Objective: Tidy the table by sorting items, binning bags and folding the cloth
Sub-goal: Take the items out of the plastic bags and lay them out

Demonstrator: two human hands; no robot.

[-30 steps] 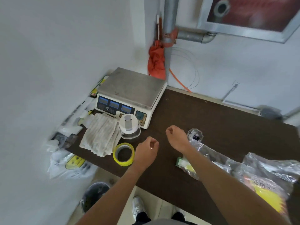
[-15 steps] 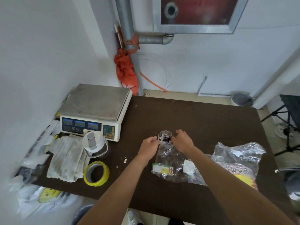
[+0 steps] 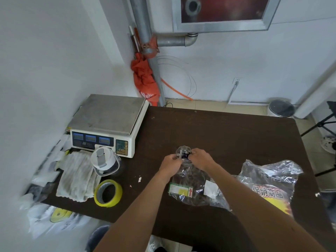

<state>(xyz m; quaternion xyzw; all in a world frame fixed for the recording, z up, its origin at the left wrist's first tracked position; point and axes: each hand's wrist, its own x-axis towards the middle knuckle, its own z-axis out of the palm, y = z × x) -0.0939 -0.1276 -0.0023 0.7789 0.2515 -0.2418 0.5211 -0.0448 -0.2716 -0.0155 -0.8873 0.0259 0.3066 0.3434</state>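
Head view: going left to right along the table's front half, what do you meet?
grey-white folded cloth → yellow roll of tape → left hand → small clear plastic packet, pinched by both hands → right hand → large crinkled clear bag with red-and-yellow print

Dark brown rectangular table (image 3: 227, 135), grey-topped electronic scale (image 3: 109, 113), rumpled white cloth (image 3: 76, 179), yellow tape roll (image 3: 108, 193) (upright-ish), clear plastic bags (image 3: 263, 180).
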